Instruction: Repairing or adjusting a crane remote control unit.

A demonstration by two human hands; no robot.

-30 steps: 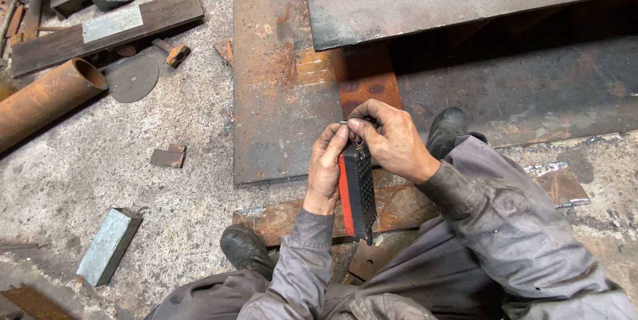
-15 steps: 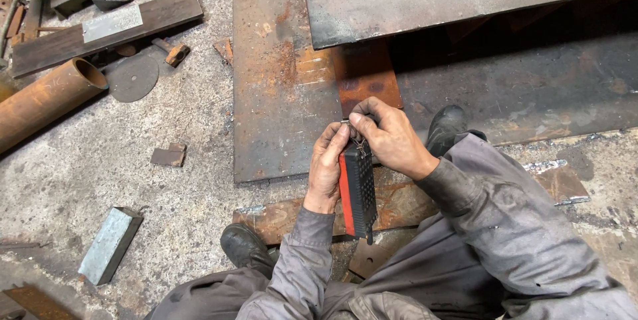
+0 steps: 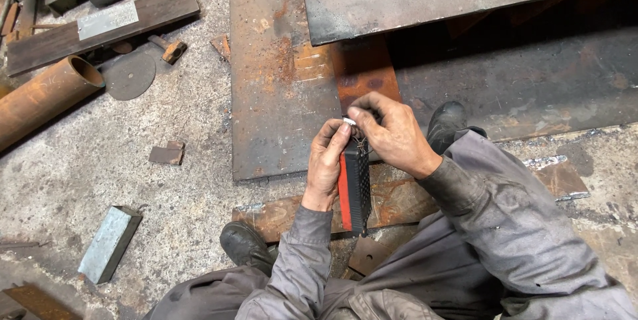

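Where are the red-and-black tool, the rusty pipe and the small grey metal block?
red-and-black tool [image 3: 354,190], head view, black textured side.
rusty pipe [image 3: 40,97], head view, outer wall.
grey metal block [image 3: 109,243], head view, top face.

A slim black tool [image 3: 357,190] with a red side and a textured, gridded face stands nearly upright above the rusty steel plate [image 3: 282,81], a small white piece [image 3: 349,121] at its top end.
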